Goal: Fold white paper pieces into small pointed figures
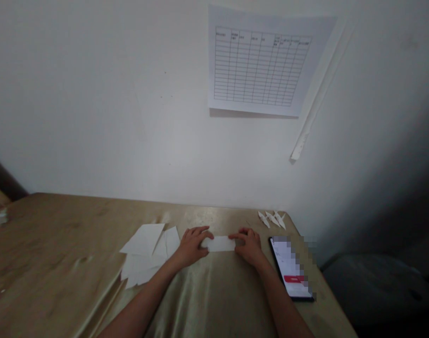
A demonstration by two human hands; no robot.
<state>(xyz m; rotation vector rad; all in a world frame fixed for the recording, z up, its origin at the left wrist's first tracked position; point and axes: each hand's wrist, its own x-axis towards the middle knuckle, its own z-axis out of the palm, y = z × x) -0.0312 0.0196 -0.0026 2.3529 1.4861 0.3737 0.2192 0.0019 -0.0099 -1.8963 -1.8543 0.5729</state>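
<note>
A small white paper rectangle (221, 243), wider than it is deep, is on the cloth-covered table between my hands. My left hand (193, 245) has its left end between thumb and curled index finger. The right end is in my right hand (248, 245), its index finger at the upper corner and its thumb near the lower one. Left of my left hand lies a loose pile of white paper sheets (144, 256), partly overlapping. At the table's back right, beyond my right hand, are three small folded white paper shapes (271, 219) with pointed ends.
A lit smartphone (292, 270) lies right of my right forearm, near the table's right edge. The gold-brown tablecloth (77, 234) has folds at the front. Behind the table, a printed grid sheet (260, 65) hangs on the white wall. A dark object (379, 286) stands at lower right.
</note>
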